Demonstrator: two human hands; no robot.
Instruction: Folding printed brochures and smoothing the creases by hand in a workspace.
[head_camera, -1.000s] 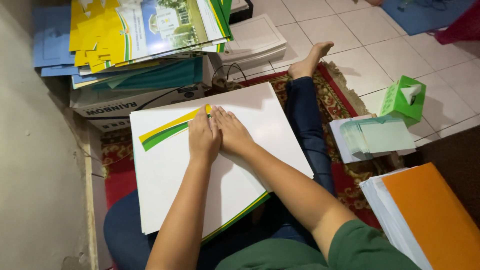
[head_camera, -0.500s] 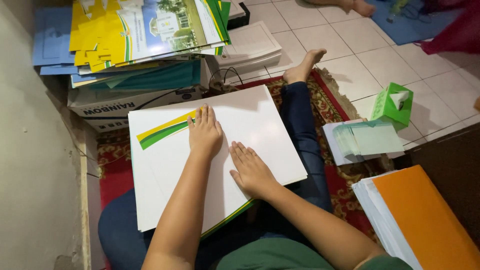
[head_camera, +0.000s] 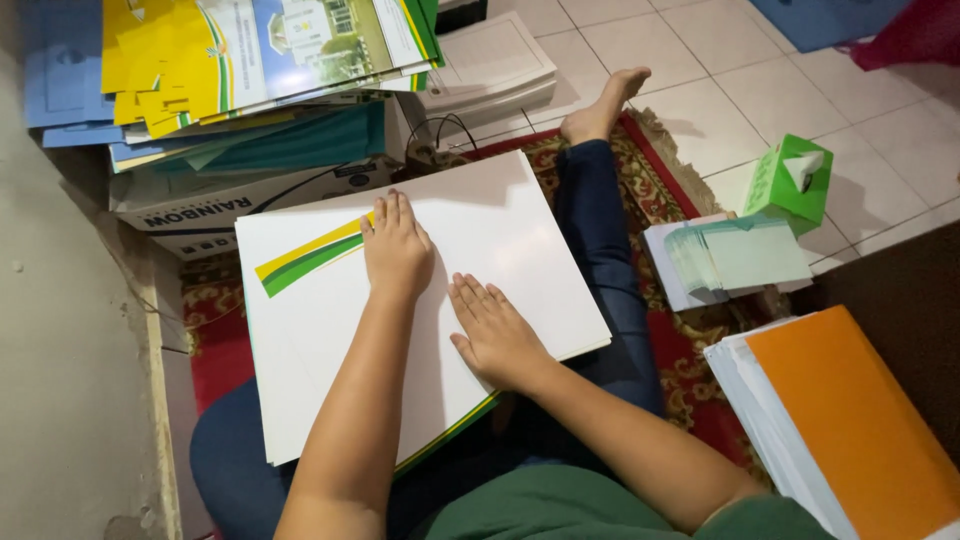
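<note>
We press our left hand flat, fingers wide, near the white card's top edge. Our right hand should rub flat and slow toward the bottom edge.

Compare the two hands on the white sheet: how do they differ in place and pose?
The left hand lies farther up the white sheet, fingers together, touching the end of the yellow-green stripe. The right hand lies lower, toward the sheet's middle, fingers slightly spread and angled up-left, away from the stripe. Both press flat, palms down, holding nothing.
</note>
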